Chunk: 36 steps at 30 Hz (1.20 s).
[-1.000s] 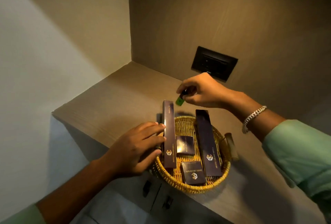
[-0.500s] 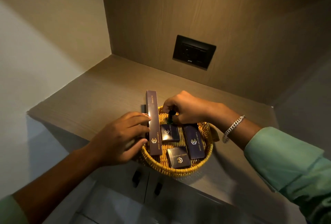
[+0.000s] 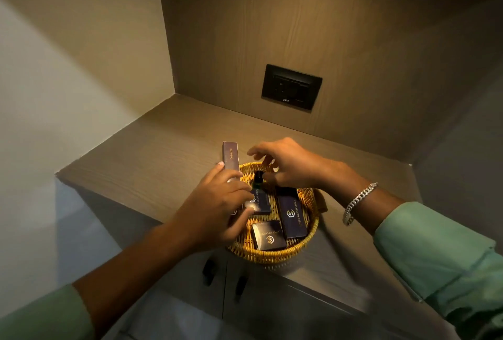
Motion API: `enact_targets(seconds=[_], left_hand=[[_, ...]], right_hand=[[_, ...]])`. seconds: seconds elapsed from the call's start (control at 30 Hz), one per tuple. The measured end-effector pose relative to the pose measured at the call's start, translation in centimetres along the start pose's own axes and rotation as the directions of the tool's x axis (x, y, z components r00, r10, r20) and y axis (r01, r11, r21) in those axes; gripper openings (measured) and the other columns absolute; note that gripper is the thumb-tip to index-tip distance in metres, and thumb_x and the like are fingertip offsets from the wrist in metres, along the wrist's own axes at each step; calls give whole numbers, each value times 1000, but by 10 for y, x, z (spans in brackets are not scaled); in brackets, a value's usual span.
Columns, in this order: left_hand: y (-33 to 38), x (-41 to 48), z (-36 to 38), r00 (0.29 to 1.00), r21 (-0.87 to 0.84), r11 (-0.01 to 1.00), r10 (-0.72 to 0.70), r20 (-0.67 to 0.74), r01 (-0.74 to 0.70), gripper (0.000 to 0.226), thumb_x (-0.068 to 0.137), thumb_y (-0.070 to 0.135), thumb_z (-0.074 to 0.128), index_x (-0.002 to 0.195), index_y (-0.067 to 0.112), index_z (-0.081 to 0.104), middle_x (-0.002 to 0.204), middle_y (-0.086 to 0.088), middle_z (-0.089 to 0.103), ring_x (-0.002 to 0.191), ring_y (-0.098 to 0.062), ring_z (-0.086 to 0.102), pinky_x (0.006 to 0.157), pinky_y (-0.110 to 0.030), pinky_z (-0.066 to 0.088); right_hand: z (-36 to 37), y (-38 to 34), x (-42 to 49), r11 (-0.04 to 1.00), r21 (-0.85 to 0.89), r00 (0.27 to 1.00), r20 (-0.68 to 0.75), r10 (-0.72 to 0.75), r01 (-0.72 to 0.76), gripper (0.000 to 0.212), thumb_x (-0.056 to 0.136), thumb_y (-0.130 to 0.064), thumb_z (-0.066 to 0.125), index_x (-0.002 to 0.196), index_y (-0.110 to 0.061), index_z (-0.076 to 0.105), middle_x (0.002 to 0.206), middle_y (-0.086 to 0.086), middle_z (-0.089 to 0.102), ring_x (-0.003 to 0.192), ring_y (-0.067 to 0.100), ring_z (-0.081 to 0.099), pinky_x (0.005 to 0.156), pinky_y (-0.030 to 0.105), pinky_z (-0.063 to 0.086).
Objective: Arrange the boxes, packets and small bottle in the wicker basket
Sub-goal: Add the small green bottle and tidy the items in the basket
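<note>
A round wicker basket (image 3: 309,233) sits at the front edge of a wooden shelf (image 3: 152,154). Inside lie a long dark box (image 3: 291,214) on the right, a small dark box (image 3: 269,235) at the front and another small box (image 3: 260,203) in the middle. A small dark-green bottle (image 3: 257,180) stands at the back of the basket. My right hand (image 3: 288,165) hovers just over the bottle with fingers spread. My left hand (image 3: 217,209) grips the long "Dental Kit" box (image 3: 230,154) on the basket's left side, hiding its lower half.
A black switch plate (image 3: 291,86) is set in the back wall. Walls close in the shelf on the left and behind. Below the shelf are cabinet doors with two dark handles (image 3: 208,271). A basket handle (image 3: 322,201) sticks out to the right.
My right hand lowered the small bottle into the back of the basket and spread its fingers above it. My left hand slid further over the long left box.
</note>
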<state>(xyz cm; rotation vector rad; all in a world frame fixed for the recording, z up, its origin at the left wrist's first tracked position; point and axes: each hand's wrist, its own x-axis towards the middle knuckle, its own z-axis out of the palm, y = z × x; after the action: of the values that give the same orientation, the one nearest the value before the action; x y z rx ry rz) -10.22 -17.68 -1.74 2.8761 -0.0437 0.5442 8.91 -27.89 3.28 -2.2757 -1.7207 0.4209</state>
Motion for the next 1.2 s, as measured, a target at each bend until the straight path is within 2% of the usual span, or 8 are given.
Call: enact_targets(seconds=[0.13, 0.37, 0.53, 0.6, 0.67, 0.77, 1.0, 1.2], left_hand=[[16, 9, 12, 980, 139, 989, -81, 182, 56, 44, 92, 50, 37, 108, 24, 68, 118, 6, 69, 127, -18, 47, 115, -48, -6], [24, 10, 18, 970, 210, 976, -105, 218, 58, 60, 91, 59, 20, 105, 30, 70, 112, 13, 71, 127, -13, 47, 113, -53, -18], [25, 4, 11, 984, 3, 984, -175, -6, 175, 47, 87, 49, 39, 105, 20, 70, 121, -2, 68, 123, -25, 54, 114, -63, 13], [14, -5, 8, 936, -55, 946, -325, -136, 320, 41, 84, 41, 43, 101, 14, 69, 117, -7, 69, 115, -28, 58, 107, -62, 29], [5, -13, 7, 852, -137, 878, -478, -213, 458, 32, 81, 31, 51, 99, 12, 70, 109, -8, 71, 105, -29, 60, 94, -56, 43], [3, -14, 11, 792, -255, 834, -548, -271, 489, 17, 82, 13, 63, 96, 9, 72, 95, -10, 73, 86, -27, 64, 78, -46, 53], [-18, 6, 3, 763, -417, 765, -608, -218, 491, 17, 79, 5, 72, 96, 6, 74, 86, -6, 72, 68, -7, 61, 62, -15, 45], [-58, 33, -4, 784, -504, 717, -609, -118, 481, 9, 79, 9, 72, 87, 11, 76, 80, -5, 74, 73, -16, 68, 72, -36, 59]], right_hand=[[-9, 11, -30, 997, 75, 988, -155, 23, -11, 50, 87, -16, 69, 133, -23, 51, 125, 0, 61, 104, 8, 57, 82, 26, 54], [9, 37, -84, 988, 126, 950, -287, 118, -85, 38, 87, -27, 68, 124, -24, 62, 120, -2, 66, 98, 7, 59, 74, 24, 54], [29, 40, -106, 976, 164, 901, -388, 194, -140, 31, 86, -27, 67, 116, -20, 68, 116, 1, 68, 103, 14, 59, 87, 42, 53], [38, 41, -111, 958, 205, 847, -454, 277, -203, 28, 86, -27, 68, 113, -19, 69, 122, 2, 66, 106, 16, 58, 88, 36, 50], [46, 43, -112, 933, 265, 795, -497, 347, -242, 23, 87, -28, 68, 108, -20, 71, 113, 0, 69, 88, 10, 62, 71, 23, 46], [55, 40, -110, 867, 419, 742, -484, 464, -269, 19, 89, -27, 68, 106, -20, 72, 102, -4, 70, 71, 6, 63, 62, 22, 45], [65, 21, -99, 794, 528, 597, -545, 589, -301, 10, 86, -24, 70, 95, -21, 74, 84, -13, 67, 83, 3, 62, 66, 20, 47], [63, 4, -73, 765, 513, 506, -575, 643, -390, 5, 83, -19, 71, 82, -18, 76, 76, -5, 71, 75, 10, 65, 71, 30, 55]])
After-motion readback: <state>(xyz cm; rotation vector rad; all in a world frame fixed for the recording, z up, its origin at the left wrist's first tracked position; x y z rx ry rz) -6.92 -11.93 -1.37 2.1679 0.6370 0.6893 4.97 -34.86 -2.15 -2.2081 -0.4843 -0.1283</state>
